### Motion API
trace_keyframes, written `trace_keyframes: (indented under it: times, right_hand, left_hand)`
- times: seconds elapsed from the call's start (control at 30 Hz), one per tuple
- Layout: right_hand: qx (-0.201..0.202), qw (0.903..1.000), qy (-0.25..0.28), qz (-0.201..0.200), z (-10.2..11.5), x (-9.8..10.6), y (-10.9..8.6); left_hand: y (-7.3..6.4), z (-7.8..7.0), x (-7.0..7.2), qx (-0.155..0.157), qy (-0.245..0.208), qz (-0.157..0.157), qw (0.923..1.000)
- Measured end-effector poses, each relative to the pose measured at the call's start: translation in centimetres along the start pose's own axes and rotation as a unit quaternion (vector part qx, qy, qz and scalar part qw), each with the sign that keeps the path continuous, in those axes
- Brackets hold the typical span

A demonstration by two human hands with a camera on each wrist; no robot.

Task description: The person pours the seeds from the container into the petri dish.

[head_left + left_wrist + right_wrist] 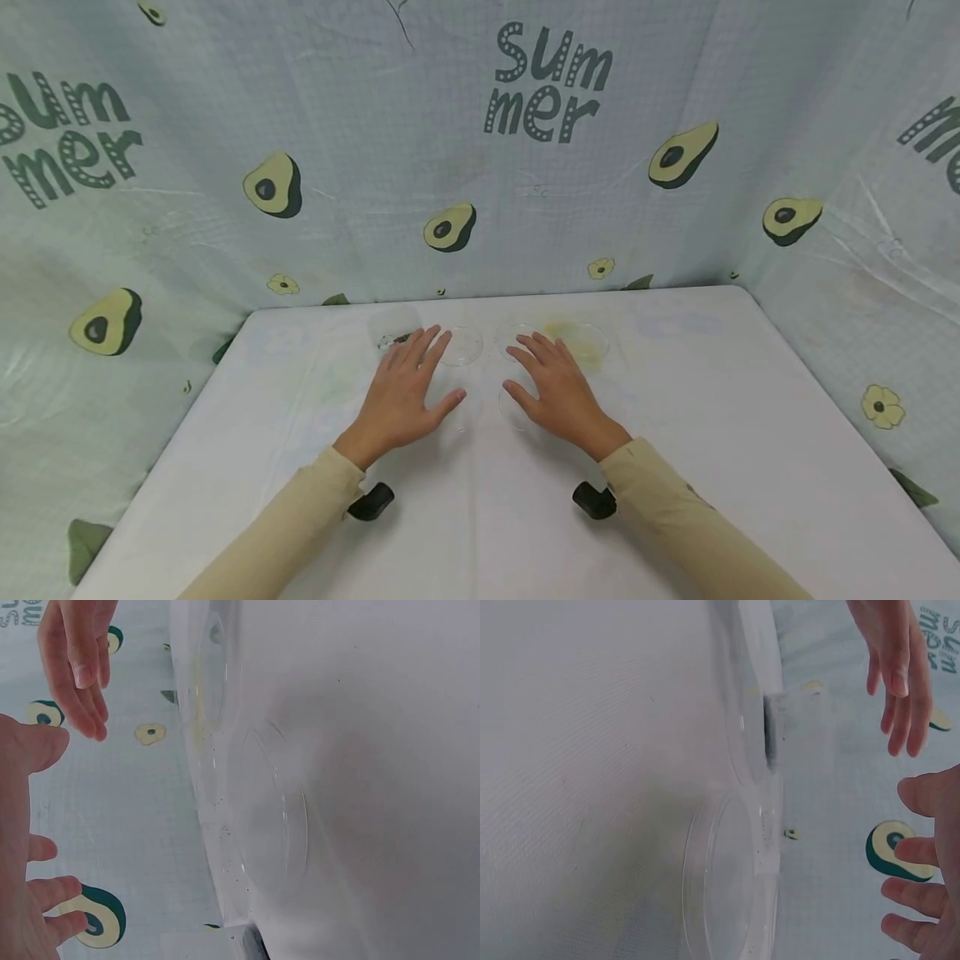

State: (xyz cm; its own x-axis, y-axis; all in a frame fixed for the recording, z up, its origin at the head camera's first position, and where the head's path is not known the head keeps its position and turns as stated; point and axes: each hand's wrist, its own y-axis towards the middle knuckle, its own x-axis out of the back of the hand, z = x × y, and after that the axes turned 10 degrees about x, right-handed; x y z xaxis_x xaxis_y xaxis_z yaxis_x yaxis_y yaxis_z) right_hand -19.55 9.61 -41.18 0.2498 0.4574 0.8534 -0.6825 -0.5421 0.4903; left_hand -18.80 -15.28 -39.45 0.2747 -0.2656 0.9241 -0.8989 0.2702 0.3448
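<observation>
My left hand (397,396) hovers over the white table with its fingers spread, and nothing is in it. Opposite it, my right hand (561,393) is also raised, fingers apart and holding nothing. Several clear, shallow round dishes lie about the hands. One clear dish (462,345) is just beyond the left fingertips, and another dish (588,340) lies past the right hand. A nearer dish (289,817) shows below the left hand in the left wrist view. In the right wrist view a dish (720,877) lies below the right hand. The hands partly cover some dishes.
Behind the left fingers stands a clear container (395,318) with something dark and silvery at its bottom; its contents are too small to tell. A patterned cloth (360,200) with avocados hangs around the back and sides of the white table (712,417).
</observation>
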Motion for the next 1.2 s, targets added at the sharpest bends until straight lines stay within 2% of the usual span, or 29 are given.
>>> trace_keyframes:
  times: [0.23,0.77,1.2]
  right_hand:
    - [-0.002,0.9999,0.014,0.008,0.3,-0.3,0.7]
    - [-0.026,0.9977,0.04,0.049,0.7,-1.2,2.6]
    - [-0.045,0.9959,0.043,0.065,0.6,-2.0,3.8]
  left_hand:
    - [0.3,0.5,0.2,0.0,-0.006,-0.01,0.9999]
    - [0.8,1.9,0.8,0.042,-0.007,0.017,0.999]
    - [1.4,3.3,0.3,0.066,-0.002,0.022,0.9976]
